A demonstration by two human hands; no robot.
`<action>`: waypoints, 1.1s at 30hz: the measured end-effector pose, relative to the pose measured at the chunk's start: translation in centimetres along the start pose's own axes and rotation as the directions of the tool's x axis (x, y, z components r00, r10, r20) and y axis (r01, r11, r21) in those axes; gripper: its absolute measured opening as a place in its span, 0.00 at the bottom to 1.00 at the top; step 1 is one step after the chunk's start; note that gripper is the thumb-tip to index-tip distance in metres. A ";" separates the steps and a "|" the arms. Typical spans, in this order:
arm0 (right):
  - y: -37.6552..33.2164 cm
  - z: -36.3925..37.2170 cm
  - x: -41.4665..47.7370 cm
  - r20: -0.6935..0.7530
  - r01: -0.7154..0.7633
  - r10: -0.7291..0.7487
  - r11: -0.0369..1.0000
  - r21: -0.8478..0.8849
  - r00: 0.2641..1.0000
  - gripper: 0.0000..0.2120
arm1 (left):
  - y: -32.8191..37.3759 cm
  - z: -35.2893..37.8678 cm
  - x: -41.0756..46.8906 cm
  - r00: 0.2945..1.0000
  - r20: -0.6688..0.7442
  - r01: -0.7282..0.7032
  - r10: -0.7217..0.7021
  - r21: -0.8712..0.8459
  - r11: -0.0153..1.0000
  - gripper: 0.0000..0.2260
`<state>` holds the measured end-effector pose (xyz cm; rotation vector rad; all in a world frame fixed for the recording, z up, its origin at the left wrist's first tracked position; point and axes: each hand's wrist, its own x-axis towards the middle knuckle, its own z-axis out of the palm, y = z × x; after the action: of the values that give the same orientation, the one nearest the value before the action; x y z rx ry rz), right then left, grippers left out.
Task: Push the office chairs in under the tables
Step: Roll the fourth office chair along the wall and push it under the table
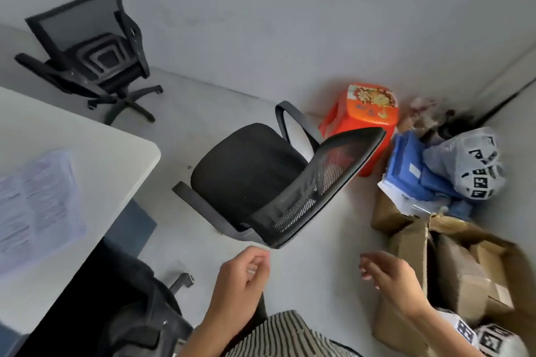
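Note:
A black mesh-back office chair stands on the floor in front of me, its seat facing the white table at the left. My left hand hovers just below the lower corner of its backrest, fingers loosely curled, holding nothing. My right hand is out to the right of the chair, fingers apart, empty. A second black office chair stands far back left by the wall. A third chair is tucked partly under the table at the bottom left.
An orange plastic stool stands right behind the near chair. Cardboard boxes, blue folders and a white bag crowd the right corner. Papers in plastic sleeves lie on the table.

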<state>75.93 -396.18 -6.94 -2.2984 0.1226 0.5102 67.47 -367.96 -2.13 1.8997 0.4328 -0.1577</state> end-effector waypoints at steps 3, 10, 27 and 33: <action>-2.8 -2.8 3.7 -0.083 0.037 -0.038 0.999 -0.014 0.996 0.05 | 2.4 1.5 5.2 0.998 0.019 -0.064 0.063 0.059 0.996 0.05; -6.8 -7.8 13.7 -0.200 0.245 -0.309 0.925 -0.290 0.930 0.08 | 3.0 6.7 11.5 0.994 -0.020 -0.091 0.104 0.347 0.933 0.08; -11.3 -7.5 36.2 0.171 0.744 -0.769 0.495 -0.449 0.615 0.14 | 6.1 12.1 19.1 0.870 -0.486 0.390 -0.078 0.584 0.712 0.16; -17.1 -4.4 42.5 0.206 0.774 -0.806 0.411 -0.481 0.556 0.15 | 5.8 7.5 25.6 0.799 -0.596 0.465 -0.081 0.526 0.712 0.19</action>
<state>120.40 -384.42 -9.60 -2.5232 -1.2118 -0.0708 94.02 -371.07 -7.80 2.5669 1.1995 0.0397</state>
